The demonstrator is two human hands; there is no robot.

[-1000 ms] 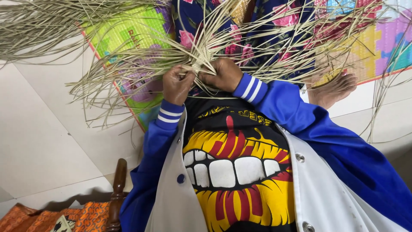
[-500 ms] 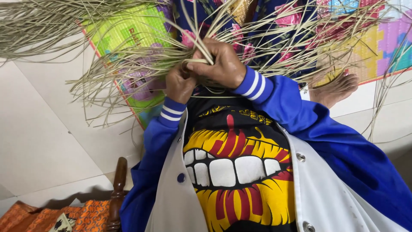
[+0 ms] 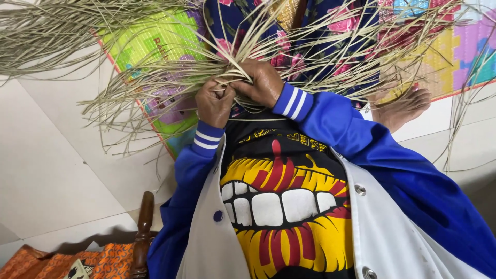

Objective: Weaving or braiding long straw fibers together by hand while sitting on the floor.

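Head view, one entry: we log our left hand (image 3: 213,105) curled shut around a gathered knot of pale dried palm strips (image 3: 227,67), knuckles up, thumb tucked against the strands. Our right hand (image 3: 258,82) sits at 2 o'clock of the left, touching it, its fingers pinched closed on a few of the same strips where they cross. The strips fan out from the hands toward 9, 12 and 3 o'clock, over the floral cloth (image 3: 310,31) on our lap and the bright puzzle-pattern mat (image 3: 150,36) beneath. Against the frame half a second back, we note the right hand lower and closer to the chest: it had been raised over the left with a strand lifted, and now it lies level with the left again, much as a full second ago. The left hand has scarcely shifted. The bundle stays in the same spot at 12 o'clock of our chest. Also listed: a bare foot (image 3: 400,106) at 3 o'clock on the mat's edge, pale floor tiles (image 3: 51,170) at 9 o'clock, a turned wooden post (image 3: 142,227) and orange patterned fabric (image 3: 46,261) at 7 o'clock.
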